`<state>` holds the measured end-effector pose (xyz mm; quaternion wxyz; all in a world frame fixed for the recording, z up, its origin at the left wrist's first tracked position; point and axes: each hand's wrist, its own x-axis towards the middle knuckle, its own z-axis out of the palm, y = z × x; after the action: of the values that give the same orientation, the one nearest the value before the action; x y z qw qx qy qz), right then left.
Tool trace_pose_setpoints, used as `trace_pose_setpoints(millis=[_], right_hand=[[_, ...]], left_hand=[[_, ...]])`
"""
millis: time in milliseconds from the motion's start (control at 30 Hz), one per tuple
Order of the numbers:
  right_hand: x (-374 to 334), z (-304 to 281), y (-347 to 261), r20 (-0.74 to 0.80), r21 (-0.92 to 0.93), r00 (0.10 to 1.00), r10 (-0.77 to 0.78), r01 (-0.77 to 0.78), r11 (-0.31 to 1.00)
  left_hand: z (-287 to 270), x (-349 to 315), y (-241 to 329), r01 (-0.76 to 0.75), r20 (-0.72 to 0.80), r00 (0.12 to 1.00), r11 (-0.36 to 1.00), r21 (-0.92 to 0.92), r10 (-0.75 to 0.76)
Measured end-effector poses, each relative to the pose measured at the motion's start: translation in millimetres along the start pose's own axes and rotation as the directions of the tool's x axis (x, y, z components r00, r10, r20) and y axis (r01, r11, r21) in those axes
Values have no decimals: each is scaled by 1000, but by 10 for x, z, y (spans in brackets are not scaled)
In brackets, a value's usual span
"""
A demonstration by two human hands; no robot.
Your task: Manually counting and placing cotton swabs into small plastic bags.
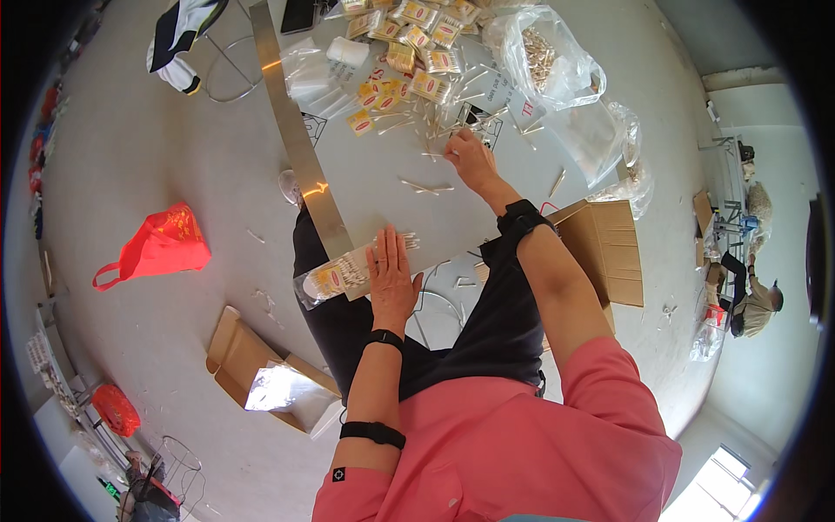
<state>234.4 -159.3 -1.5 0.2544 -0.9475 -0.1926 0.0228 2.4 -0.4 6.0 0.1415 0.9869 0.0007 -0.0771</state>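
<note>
My left hand (393, 277) lies flat, fingers stretched, over the swab ends of a clear bag of cotton swabs (355, 268) with a yellow label card, at the table's near left corner. The bag's closed end sticks out past the table edge. Farther off, my right hand (474, 163) has its fingers pinched together beside loose cotton swabs (435, 130); whatever is between the fingertips is too small to make out. A few more swabs (426, 186) lie on the tabletop between my hands. Yellow label cards (383, 94) lie left of the loose swabs.
Filled swab packs (430, 35) are heaped at the table's far side. An open plastic bag of swabs (544, 61) stands far right, clear empty sleeves (311, 74) far left. Cardboard boxes (609, 252) (235, 348) and a red bag (170, 244) flank me. Another person (755, 304) sits far right.
</note>
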Motion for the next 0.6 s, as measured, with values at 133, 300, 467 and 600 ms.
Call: trace_pose_setpoints(millis=[133,300,467,600], right_hand=[[-76,-106,-52,-160,34,968,194,-190,981],[-217,-31,-400,75,230,987,145,-158,960],[-258,159,-559,169,58,986,-16,7,998],[-83,228,-466,-28,176,990,137,-130,976]], left_hand=[[-7,-14,-22,2,5,1000,1000,2,-2],[-19,-11,-30,-1,-6,1000,1000,5,1],[-17,-9,-43,-16,-5,1000,999,-50,16],[-16,-2,-15,-6,7,1000,1000,-26,6]])
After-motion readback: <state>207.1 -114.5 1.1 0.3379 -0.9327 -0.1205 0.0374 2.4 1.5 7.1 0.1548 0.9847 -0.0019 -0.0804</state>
